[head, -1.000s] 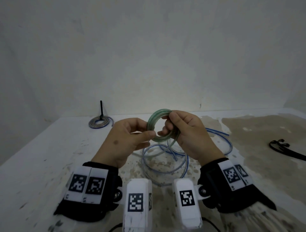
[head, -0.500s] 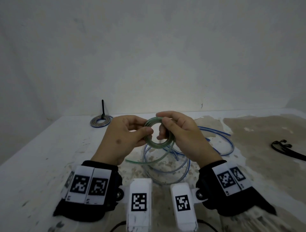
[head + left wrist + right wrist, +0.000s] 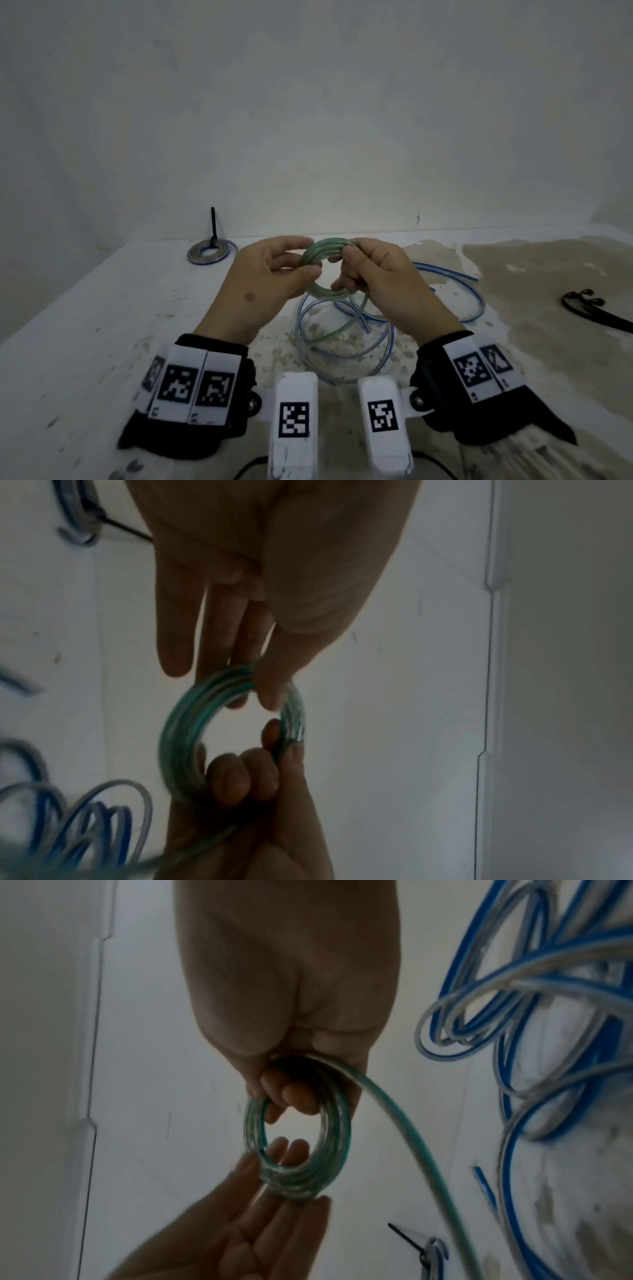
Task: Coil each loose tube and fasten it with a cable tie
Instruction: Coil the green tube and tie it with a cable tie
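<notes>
A green-striped clear tube, wound into a small coil, hangs above the table between both hands. My left hand pinches the coil's left side between thumb and fingers. My right hand grips its right side, with fingers curled through the ring. The coil has several turns. Its loose green tail runs from the right hand down to the table. A loose blue-striped tube lies in wide loops on the table below the hands.
A coiled tube fastened with an upright black cable tie lies at the back left near the wall. Black cable ties lie on the table at the right. The white, stained table ends at a wall behind.
The hands have turned the green coil between them and shifted it slightly left. The loose green tail, which trailed out to the left, now hangs shorter beneath the coil.
</notes>
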